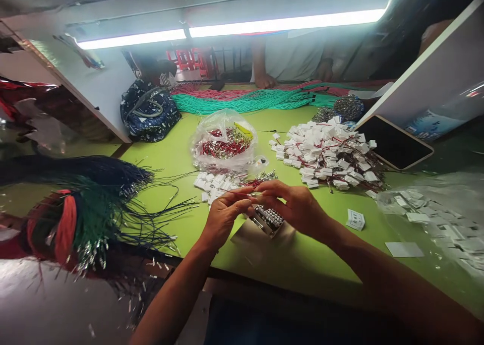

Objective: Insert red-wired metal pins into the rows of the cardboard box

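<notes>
My left hand [225, 219] and my right hand [297, 206] meet above the green table, fingertips pinching a thin red wire [240, 191] with a small pale end piece. Just below my right hand sits a small tray of metal-tipped parts [269, 219] on a beige paper sheet [257, 241]. Loose white connectors [214, 186] lie beyond my left hand. Behind them stands a clear plastic bag of red wires [225, 143]. A large heap of white connectors with wires attached [325, 156] lies to the right.
Long green and red wire bundles [242, 100] cross the far table edge, where a co-worker's hand [264, 80] rests. A dark patterned bag [149, 113] stands at back left. Dark wire bundles [86, 209] lie left, a tablet [393, 140] right, and a plastic bag of white pieces [434, 219] at right.
</notes>
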The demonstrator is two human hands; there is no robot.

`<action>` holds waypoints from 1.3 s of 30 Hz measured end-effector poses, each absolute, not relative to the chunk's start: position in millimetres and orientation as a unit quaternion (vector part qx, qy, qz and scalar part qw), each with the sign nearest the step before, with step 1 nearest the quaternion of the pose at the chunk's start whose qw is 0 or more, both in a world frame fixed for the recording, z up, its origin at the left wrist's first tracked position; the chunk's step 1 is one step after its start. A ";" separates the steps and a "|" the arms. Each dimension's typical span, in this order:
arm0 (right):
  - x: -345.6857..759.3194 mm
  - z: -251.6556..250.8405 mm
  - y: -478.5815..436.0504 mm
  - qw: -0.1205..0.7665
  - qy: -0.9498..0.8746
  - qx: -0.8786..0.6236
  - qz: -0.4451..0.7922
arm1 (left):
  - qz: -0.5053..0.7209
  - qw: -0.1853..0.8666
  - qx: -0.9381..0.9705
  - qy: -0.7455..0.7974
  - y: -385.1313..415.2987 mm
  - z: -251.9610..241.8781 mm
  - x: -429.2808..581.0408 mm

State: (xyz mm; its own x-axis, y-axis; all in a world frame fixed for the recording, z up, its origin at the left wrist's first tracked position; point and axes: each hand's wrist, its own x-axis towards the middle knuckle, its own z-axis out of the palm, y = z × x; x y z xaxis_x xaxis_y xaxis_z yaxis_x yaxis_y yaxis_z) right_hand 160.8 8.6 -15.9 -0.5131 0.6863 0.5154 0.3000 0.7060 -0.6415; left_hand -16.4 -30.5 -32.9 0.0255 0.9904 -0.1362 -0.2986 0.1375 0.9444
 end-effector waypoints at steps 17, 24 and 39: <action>183.0 -29.7 58.4 0.238 -0.897 -0.372 -0.013 | 0.270 0.130 0.707 0.640 59.0 18.6 -65.4; 160.3 -21.4 0.1 0.107 -0.974 -0.199 0.017 | 0.154 0.120 0.645 0.739 142.8 -11.2 -52.9; 143.6 -30.3 -3.2 0.001 -0.979 -0.204 -0.015 | 0.347 0.316 0.575 0.670 154.1 -21.7 -71.0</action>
State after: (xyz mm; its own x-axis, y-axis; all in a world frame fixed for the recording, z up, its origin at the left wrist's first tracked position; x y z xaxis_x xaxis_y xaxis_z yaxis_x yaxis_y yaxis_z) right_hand 143.6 -3.2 -30.3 -0.9166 0.3998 0.0090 0.3998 0.9161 0.0287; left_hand -71.0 154.1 -21.7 -0.1396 0.9899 -0.0242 0.5516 0.0981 0.8283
